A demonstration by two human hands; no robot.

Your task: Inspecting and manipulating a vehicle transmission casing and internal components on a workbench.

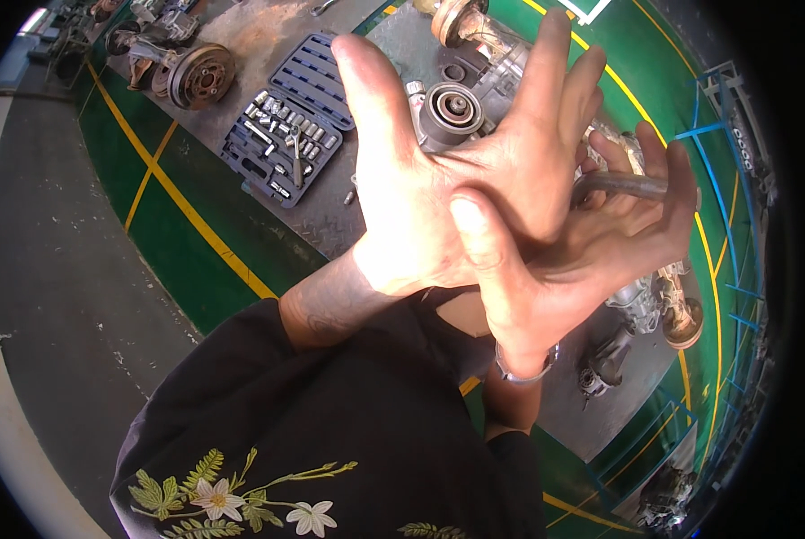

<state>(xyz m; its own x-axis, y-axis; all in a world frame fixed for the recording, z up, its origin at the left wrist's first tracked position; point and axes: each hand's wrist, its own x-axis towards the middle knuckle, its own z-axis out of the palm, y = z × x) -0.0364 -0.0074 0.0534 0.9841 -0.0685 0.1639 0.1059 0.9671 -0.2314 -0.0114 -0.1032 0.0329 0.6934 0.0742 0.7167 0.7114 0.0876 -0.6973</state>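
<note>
Left hand [461, 202] is spread, right hand [559, 283] curls overlapping it, hold on metal bar [631, 185] indeterminable; socket case [311, 79] lies open, presumably for access.

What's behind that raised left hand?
Past the left hand, a round metal part with concentric rings shows. Whatever lies straight behind the hand itself is covered, so I can't tell.

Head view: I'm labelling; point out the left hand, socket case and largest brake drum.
Left hand [431, 190], head view: palm.
Socket case [311, 83], head view: lid.
Largest brake drum [205, 77], head view: rusty face.
</note>
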